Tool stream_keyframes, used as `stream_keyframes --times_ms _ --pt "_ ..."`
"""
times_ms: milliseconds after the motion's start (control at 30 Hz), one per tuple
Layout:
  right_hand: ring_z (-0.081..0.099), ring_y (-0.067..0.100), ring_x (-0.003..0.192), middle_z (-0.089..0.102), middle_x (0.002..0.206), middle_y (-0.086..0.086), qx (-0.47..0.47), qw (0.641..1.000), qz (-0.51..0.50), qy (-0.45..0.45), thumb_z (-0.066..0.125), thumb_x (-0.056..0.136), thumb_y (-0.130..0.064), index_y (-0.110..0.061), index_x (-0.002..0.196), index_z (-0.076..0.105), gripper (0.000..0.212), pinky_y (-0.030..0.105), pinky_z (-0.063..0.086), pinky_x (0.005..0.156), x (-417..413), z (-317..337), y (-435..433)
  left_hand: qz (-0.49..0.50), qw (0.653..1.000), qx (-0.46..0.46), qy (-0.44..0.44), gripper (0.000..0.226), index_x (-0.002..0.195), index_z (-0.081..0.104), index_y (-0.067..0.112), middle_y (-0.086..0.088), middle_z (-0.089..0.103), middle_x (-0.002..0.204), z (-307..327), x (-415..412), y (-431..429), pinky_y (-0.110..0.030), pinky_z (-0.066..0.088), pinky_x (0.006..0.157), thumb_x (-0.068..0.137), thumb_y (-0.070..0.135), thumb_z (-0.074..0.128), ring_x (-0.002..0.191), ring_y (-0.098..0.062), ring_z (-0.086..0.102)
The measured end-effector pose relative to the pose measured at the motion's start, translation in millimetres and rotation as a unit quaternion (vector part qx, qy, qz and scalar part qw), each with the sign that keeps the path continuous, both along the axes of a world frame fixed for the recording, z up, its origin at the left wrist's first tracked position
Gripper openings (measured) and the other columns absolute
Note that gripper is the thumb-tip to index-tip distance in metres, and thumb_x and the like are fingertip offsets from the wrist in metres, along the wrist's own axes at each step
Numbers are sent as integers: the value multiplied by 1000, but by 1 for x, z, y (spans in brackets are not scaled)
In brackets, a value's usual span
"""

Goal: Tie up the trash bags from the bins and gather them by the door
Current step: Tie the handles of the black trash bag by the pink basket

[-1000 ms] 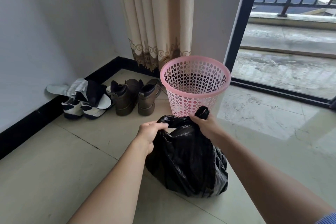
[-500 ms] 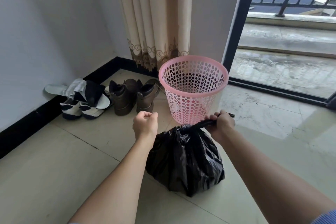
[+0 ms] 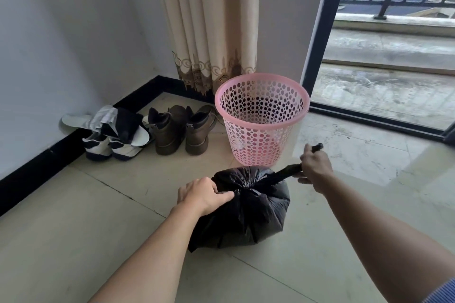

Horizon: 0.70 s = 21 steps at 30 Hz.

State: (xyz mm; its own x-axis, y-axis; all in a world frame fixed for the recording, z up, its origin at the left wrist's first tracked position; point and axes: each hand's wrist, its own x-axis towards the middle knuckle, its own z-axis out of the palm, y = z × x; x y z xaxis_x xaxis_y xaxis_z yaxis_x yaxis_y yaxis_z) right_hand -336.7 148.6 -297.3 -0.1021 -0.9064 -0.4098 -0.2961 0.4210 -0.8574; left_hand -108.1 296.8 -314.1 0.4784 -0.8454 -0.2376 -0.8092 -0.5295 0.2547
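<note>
A full black trash bag [image 3: 253, 214] sits on the tiled floor in front of me, its top gathered to a point. My left hand [image 3: 202, 195] grips the left strand of the bag's top. My right hand [image 3: 315, 168] grips the twisted right strand, pulled taut up and to the right, its end sticking out above my fist. Just behind the bag stands a pink perforated bin [image 3: 261, 118] with no liner in it.
Brown boots [image 3: 179, 130] and white sneakers with slippers and cloth [image 3: 113, 135] line the left wall. A beige curtain [image 3: 211, 32] hangs behind the bin. A glass balcony door with a dark frame [image 3: 317, 32] is at the right.
The bag's top has been drawn in tight. My left hand dropped from an empty fist onto the left strand, and my right hand pulled its strand farther right.
</note>
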Motion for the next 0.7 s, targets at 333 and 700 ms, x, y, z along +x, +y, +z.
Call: stream_keyframes --times_ms 333,700 --pt "62 16 86 67 100 4 66 959 256 -101 65 81 -55 -17 109 58 48 28 47 69 35 20 32 57 985 -28 161 26 85 70 23 -4 70 93 7 1 -7 -29 42 72 73 46 73 95 -27 64" --pt "67 15 60 71 65 6 -209 949 206 -118 48 98 -22 -11 67 66 38 23 48 53 81 -4 53 86 977 -36 193 26 89 72 19 -4 71 91 12 3 -10 -33 49 77 80 44 70 89 -26 65"
